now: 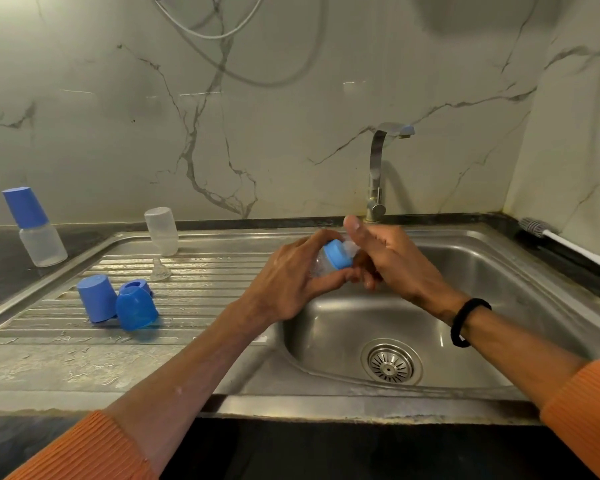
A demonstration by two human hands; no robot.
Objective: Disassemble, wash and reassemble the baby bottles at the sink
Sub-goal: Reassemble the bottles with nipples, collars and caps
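A small clear bottle [321, 263] is being held over the sink basin [465, 271], gripped around its body by the curled fingers of the left hand [288, 282]. Its long axis is lying nearly level, with the base buried in the left palm and the blue collar [340, 258] and clear teat [352, 247] pointing toward the right hand [381, 258], which is the nearer hand to that end. The right fingers are being closed around the teat and collar, thumb raised above; the exact contact is hidden, so whether the collar is being loosened or tightened cannot be told. Any turning is judged to run about this level axis. Away from the grip, on the left hand's side, the remaining parts are being left on the draining board [194, 306]: one capped bottle [35, 230] farthest off, one clear bottle body [161, 232] standing inverted, one loose teat [160, 271], two blue caps [96, 297], and one blue collar ring [137, 285] behind them. The tap [378, 168] is standing just beyond the grip.
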